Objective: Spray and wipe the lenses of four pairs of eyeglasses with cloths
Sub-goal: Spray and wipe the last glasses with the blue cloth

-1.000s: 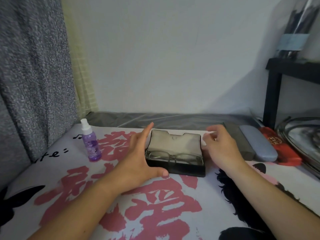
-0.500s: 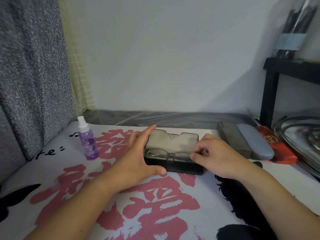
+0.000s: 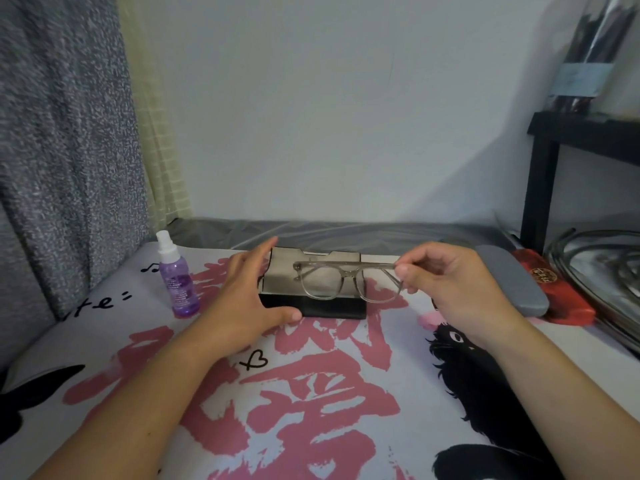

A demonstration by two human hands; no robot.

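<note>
Judging by the layout, you are only at the start: no lens is sprayed or wiped yet, and no cloth shows anywhere. Your printed mat (image 3: 311, 410) carries everything. At its far right, a grey case (image 3: 512, 282) and a red case (image 3: 554, 289) lie shut, likely holding other pairs. Your left hand (image 3: 242, 306) is spread, fingers straight, bracing the left end of the open black case (image 3: 332, 308). Your right hand (image 3: 453, 289) pinches the right corner of the glasses (image 3: 346, 282), holding them in the air just above that case. Their long axis runs left to right, lenses upright and facing you. Well left stands the purple spray bottle (image 3: 178, 278), upright and untouched.
</note>
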